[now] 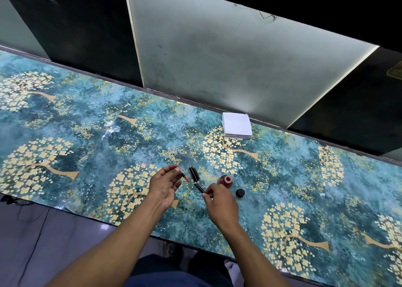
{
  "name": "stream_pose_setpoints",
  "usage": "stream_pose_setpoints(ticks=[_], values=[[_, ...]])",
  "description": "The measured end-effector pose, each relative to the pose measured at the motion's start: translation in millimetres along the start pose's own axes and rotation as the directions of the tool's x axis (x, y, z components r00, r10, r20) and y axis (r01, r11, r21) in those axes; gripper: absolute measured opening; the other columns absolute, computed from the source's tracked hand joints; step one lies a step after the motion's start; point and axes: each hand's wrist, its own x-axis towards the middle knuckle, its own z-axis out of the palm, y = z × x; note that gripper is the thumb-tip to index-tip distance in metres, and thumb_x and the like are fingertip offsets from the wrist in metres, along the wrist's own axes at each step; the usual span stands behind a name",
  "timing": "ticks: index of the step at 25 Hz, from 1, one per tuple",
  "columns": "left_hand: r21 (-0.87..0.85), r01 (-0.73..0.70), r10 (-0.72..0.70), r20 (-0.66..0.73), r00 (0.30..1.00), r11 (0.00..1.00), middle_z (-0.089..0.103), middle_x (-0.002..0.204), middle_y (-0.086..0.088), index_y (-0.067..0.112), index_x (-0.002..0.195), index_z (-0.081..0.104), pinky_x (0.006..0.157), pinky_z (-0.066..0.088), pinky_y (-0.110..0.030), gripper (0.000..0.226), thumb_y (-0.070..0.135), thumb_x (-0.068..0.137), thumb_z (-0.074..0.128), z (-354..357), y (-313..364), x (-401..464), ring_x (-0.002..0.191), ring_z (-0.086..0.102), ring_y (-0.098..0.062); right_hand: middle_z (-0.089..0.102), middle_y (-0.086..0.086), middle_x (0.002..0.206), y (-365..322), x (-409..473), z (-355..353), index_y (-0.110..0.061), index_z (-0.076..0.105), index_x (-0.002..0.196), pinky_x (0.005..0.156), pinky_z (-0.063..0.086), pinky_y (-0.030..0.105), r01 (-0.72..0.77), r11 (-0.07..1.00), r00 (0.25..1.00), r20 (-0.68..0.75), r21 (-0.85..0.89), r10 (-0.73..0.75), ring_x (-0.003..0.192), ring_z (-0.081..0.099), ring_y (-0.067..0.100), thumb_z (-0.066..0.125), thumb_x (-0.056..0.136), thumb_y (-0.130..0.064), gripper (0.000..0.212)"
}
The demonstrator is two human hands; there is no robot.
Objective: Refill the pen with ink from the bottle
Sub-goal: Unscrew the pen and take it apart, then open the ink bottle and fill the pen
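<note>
Pen barrel (199,187) is pinched in the right hand (219,203); the left hand (165,184) grasps the red-tipped section (185,177) above the floral tabletop (87,147), open ink bottle (226,180) near the front edge.

Count on the teal, gold-tree-patterned bench (87,123):
- 1 open round glass bottle of red ink (226,180)
- 1 small black round bottle cap (240,192), lying apart from the bottle
- 3 pen parts: 1 black cap with clip (193,173), 1 black barrel (199,187), 1 section with red-orange converter (185,177)
- 1 stack of white square paper tissues (236,125); sheet count can't be told
- 2 bare hands: left hand (165,184), right hand (219,202)
</note>
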Motion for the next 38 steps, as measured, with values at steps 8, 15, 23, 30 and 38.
stream_pose_setpoints(ticks=[8, 15, 23, 30, 38], values=[[0.073, 0.038, -0.039, 0.011, 0.999, 0.997, 0.070, 0.079, -0.007, 0.007, 0.093, 0.066, 0.069, 0.052, -0.030, 0.015, -0.002, 0.082, 0.070, -7, -17, -10, 0.075, 0.065, -0.021, 0.067, 0.001, 0.096, 1, 7, 19, -0.023, 0.064, 0.098, 0.068, 0.055, 0.037, 0.005, 0.985, 0.996, 0.091, -0.174, 0.011, 0.086, 0.066, 0.025, 0.061, 0.094, -0.038, 0.016], [0.108, 0.094, -0.106, 0.112, 0.988, 0.990, 0.069, 0.081, -0.010, 0.005, 0.093, 0.064, 0.070, 0.053, -0.031, 0.010, -0.001, 0.086, 0.067, 23, -38, -14, 0.076, 0.065, -0.022, 0.070, -0.007, 0.074, 8, -11, -13, -0.025, 0.070, 0.085, 0.060, 0.048, 0.023, -0.043, 0.861, 0.996, -0.041, 0.506, 0.074, 0.064, 0.062, 0.005, 0.065, 0.095, -0.041, 0.019], [0.167, 0.166, -0.200, 0.217, 0.955, 0.972, 0.073, 0.078, -0.011, 0.002, 0.091, 0.066, 0.069, 0.054, -0.033, 0.003, 0.001, 0.088, 0.066, 66, -69, -26, 0.072, 0.069, -0.022, 0.073, 0.003, 0.072, 29, -25, -46, -0.016, 0.073, 0.081, 0.060, 0.052, 0.032, -0.196, 0.709, 0.969, 0.024, 0.678, 0.245, 0.053, 0.061, 0.010, 0.065, 0.097, -0.028, 0.022], [0.377, 0.225, -0.312, 0.188, 0.931, 0.898, 0.060, 0.072, -0.007, -0.001, 0.097, 0.072, 0.058, 0.045, -0.028, 0.017, 0.014, 0.088, 0.070, 80, -87, -22, 0.064, 0.055, -0.016, 0.072, -0.003, 0.068, 37, -26, -60, -0.018, 0.073, 0.080, 0.058, 0.055, 0.027, -0.237, 0.796, 0.944, -0.063, 0.557, 0.325, 0.054, 0.065, 0.007, 0.071, 0.094, -0.028, 0.016], [0.364, 0.278, -0.340, 0.118, 0.933, 0.889, 0.059, 0.067, -0.007, -0.004, 0.094, 0.070, 0.055, 0.042, -0.028, 0.015, 0.009, 0.088, 0.070, 95, -91, -15, 0.055, 0.052, -0.014, 0.074, -0.001, 0.070, 42, -20, -65, -0.017, 0.072, 0.077, 0.061, 0.056, 0.033, -0.354, 0.765, 0.914, 0.025, 0.539, 0.405, 0.054, 0.066, 0.009, 0.063, 0.098, -0.031, 0.026]])
